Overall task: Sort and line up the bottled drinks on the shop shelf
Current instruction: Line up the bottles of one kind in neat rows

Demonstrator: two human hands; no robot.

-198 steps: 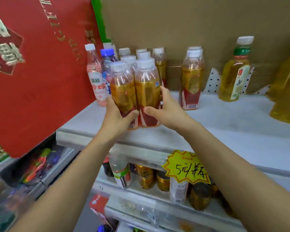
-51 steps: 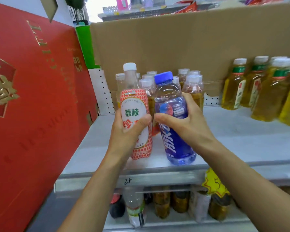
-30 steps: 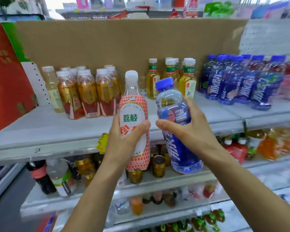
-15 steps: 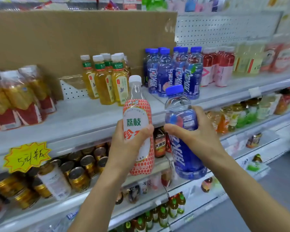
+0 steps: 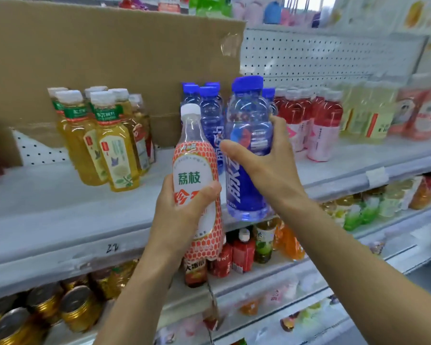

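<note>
Gripping blue bottle [image 5: 246,115] in right hand [image 5: 271,170], raised in front of matching blue row [image 5: 209,113], likely for slotting in; clutching lychee bottle [image 5: 192,165] in left hand [image 5: 182,215], below-left of blue row, awaiting own group.

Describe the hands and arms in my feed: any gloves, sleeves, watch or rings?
The left hand and right hand wear no gloves, and no ring shows on the visible fingers. The left forearm and right forearm run uncovered to the bottom edge of the head view: no sleeve, cuff, watch or wristband in sight. Anything higher up the arms is out of frame.
</note>
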